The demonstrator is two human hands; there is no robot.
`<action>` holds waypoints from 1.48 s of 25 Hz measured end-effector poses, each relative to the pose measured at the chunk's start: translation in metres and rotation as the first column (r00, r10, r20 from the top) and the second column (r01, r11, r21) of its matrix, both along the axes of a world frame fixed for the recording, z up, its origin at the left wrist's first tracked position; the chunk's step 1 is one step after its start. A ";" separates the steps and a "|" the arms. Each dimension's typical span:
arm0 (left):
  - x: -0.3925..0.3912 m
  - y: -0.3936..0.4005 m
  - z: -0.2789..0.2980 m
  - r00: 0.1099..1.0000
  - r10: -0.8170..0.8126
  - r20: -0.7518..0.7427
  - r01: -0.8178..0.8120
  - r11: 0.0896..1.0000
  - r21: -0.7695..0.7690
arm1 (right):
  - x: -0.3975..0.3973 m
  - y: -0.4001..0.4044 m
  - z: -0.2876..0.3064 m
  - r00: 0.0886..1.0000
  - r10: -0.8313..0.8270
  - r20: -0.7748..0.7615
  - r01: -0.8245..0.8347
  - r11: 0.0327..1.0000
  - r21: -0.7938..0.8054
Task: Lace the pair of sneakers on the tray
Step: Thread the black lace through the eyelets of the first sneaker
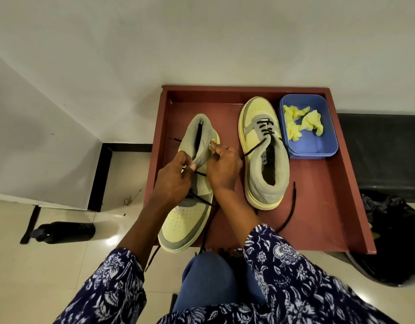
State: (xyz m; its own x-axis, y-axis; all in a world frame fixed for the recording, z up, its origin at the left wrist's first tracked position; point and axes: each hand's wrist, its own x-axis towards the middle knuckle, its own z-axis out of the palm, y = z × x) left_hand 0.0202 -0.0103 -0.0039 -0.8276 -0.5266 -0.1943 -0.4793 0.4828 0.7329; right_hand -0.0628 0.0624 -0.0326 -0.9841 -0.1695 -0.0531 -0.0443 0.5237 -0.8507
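Observation:
Two pale yellow and grey sneakers lie on a dark red tray (323, 206). The left sneaker (187, 220) points its toe toward me and overhangs the tray's near edge. My left hand (173, 181) pinches its black lace (201, 199) by the grey tongue. My right hand (222, 167) grips the tongue's right side, fingers curled. Loose lace ends hang off the tray's front. The right sneaker (262, 150) points away, its lower eyelets laced with a black lace (291, 211) that trails across the tray.
A blue plastic tub (318, 148) with crumpled yellow cloth stands at the tray's back right. A black bottle (63, 231) lies on the tiled floor to the left. A black bag (389, 242) sits right of the tray. My knee is below the tray's front edge.

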 end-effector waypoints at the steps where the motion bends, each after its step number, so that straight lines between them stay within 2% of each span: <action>1: 0.000 0.000 0.000 1.000 0.000 -0.003 0.000 1.000 0.010 | 0.007 0.002 0.000 1.000 0.003 -0.011 -0.003 1.000 -0.016; 3: -0.001 -0.001 -0.001 1.000 0.007 -0.003 -0.007 0.999 0.036 | 0.026 0.004 -0.001 0.994 0.039 -0.099 -0.044 0.998 -0.050; 6: -0.001 -0.002 -0.002 1.000 0.016 0.006 -0.016 0.998 0.054 | 0.039 0.012 -0.010 0.943 0.158 -0.293 -0.192 0.977 -0.091; 9: -0.001 -0.003 -0.001 1.000 0.000 0.024 -0.002 0.998 0.058 | 0.029 0.022 -0.019 0.877 0.278 -0.392 -0.314 0.949 -0.030; 11: -0.001 -0.002 0.001 0.999 -0.001 0.033 -0.001 0.999 0.054 | 0.016 0.021 -0.020 0.895 0.259 -0.364 -0.285 0.958 -0.018; 14: 0.000 0.000 0.004 0.999 -0.018 0.028 0.019 1.000 -0.006 | -0.007 0.010 -0.015 0.956 0.144 -0.256 -0.155 0.988 -0.023; 17: 0.000 0.000 0.003 0.999 -0.028 0.023 0.029 0.999 -0.033 | -0.023 0.006 -0.003 0.997 0.056 -0.059 -0.054 0.998 0.034; 19: 0.000 0.000 0.001 0.999 -0.034 0.018 0.035 0.999 -0.025 | -0.014 0.009 0.000 0.999 0.049 -0.002 -0.049 0.999 0.013; 24: -0.002 -0.001 -0.002 1.000 -0.019 0.015 0.019 1.000 0.019 | 0.045 0.011 -0.001 0.972 0.131 -0.193 -0.152 0.984 -0.096; 27: -0.002 0.000 -0.001 0.999 -0.024 0.024 0.024 1.000 0.016 | 0.045 0.016 -0.004 0.940 0.208 -0.271 -0.247 0.962 -0.120; 30: -0.002 -0.001 -0.002 0.999 -0.024 0.026 0.024 1.000 0.020 | 0.036 0.021 -0.001 0.920 0.332 -0.209 -0.316 0.943 0.106; 32: -0.002 0.000 -0.001 0.999 -0.026 0.021 0.026 1.000 0.016 | 0.031 0.015 -0.002 0.973 0.156 -0.170 -0.159 0.987 -0.008; 33: -0.002 0.000 -0.001 0.999 -0.028 0.016 0.028 1.000 0.012 | 0.025 0.012 0.000 0.996 0.031 -0.084 -0.037 0.997 -0.073; 35: -0.001 0.000 0.000 0.999 -0.031 0.016 0.031 1.000 0.002 | 0.007 0.005 0.001 0.985 -0.095 0.144 0.108 0.991 -0.084; 37: -0.001 0.000 -0.001 0.999 -0.030 0.014 0.030 1.000 -0.005 | -0.013 0.001 -0.001 0.946 -0.142 0.291 0.166 0.984 -0.059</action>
